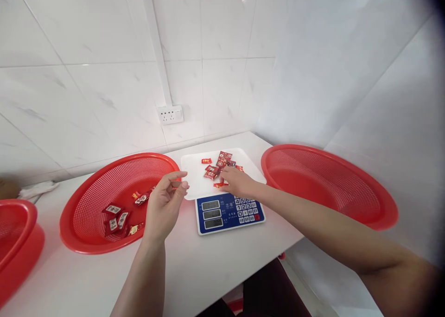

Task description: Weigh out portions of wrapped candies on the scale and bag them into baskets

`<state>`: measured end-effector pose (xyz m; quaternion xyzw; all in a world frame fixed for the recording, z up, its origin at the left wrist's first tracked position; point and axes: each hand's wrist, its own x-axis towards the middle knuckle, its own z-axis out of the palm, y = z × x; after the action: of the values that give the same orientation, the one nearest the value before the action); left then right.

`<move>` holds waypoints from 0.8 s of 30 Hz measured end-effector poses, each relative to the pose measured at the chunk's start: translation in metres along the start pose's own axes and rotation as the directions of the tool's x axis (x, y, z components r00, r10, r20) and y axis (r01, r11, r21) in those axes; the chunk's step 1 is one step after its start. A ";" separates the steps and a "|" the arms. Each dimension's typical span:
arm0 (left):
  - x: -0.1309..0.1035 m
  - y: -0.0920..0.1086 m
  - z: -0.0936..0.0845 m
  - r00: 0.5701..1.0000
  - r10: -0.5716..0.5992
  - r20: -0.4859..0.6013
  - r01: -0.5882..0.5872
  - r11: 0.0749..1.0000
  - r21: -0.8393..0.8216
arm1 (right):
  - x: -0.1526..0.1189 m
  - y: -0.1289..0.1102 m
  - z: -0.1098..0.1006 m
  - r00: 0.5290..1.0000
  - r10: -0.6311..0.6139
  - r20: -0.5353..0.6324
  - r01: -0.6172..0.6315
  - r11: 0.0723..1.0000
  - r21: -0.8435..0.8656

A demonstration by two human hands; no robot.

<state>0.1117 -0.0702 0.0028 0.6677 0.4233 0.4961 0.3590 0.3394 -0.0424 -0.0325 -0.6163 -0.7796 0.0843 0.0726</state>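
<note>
My right hand [236,181] is over the white weighing tray [192,168], its fingertips closed down on small red snack packets. Part of its grip is hidden by the hand itself. Around those fingers lie several red packets [210,174], with a larger patterned one [223,158] behind them. One small packet [206,161] lies apart on the tray. My left hand [166,203] hovers between the left basket and the tray, thumb and fingers apart, holding nothing. Below the tray is the blue keypad panel [225,215] of the scale.
On the left, a red perforated basket [83,206] holds several wrapped packets [118,220]. Another red basket [333,187] stands right of the scale, and part of a third [21,224] shows at the far left. A socket [170,115] is on the tiled wall behind the white table [208,261].
</note>
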 end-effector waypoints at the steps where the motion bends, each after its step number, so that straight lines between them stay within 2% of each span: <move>1: 0.000 0.000 0.000 1.000 -0.001 0.002 0.001 1.000 0.002 | -0.001 0.000 -0.001 1.000 -0.001 -0.004 0.001 1.000 0.003; 4: 0.001 -0.001 -0.001 1.000 -0.004 0.003 0.004 1.000 0.004 | -0.010 0.005 -0.011 0.998 0.014 -0.062 -0.011 0.999 0.052; 7: 0.002 0.000 -0.003 1.000 -0.003 -0.017 0.003 1.000 -0.008 | -0.027 0.023 -0.028 0.967 0.125 -0.220 -0.090 0.983 0.162; 9: 0.002 0.000 -0.004 0.999 0.000 -0.035 0.000 1.000 -0.012 | -0.044 0.043 -0.040 0.914 0.235 -0.332 -0.171 0.963 0.209; 11: 0.003 0.000 -0.004 0.999 0.003 -0.044 -0.003 1.000 -0.011 | -0.064 0.062 -0.049 0.836 0.351 -0.421 -0.281 0.934 0.221; 14: 0.004 -0.002 -0.003 0.999 0.000 -0.033 -0.001 1.000 -0.011 | -0.093 0.078 -0.050 0.721 0.422 -0.549 -0.386 0.903 0.187; 16: 0.004 -0.004 -0.002 1.000 -0.010 -0.024 0.010 1.000 -0.005 | -0.109 0.074 -0.041 0.658 0.414 -0.628 -0.357 0.907 0.224; 19: 0.005 -0.006 0.002 0.999 -0.036 -0.013 0.036 0.999 0.021 | -0.127 0.053 -0.013 0.588 0.373 -0.718 -0.194 0.927 0.322; 20: 0.005 -0.006 0.003 0.999 -0.045 -0.013 0.045 0.999 0.028 | -0.131 0.045 0.000 0.586 0.336 -0.737 -0.132 0.937 0.323; 22: 0.004 -0.007 0.005 0.998 -0.056 -0.007 0.056 0.998 0.031 | -0.137 0.032 0.028 0.647 0.218 -0.731 0.003 0.958 0.288; 24: 0.004 -0.008 0.008 0.998 -0.057 0.008 0.057 0.998 0.033 | -0.141 0.025 0.055 0.671 0.195 -0.716 0.069 0.944 0.322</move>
<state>0.1182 -0.0642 -0.0051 0.6634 0.4483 0.4757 0.3641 0.3835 -0.1761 -0.0928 -0.6040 -0.6362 -0.0437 0.4780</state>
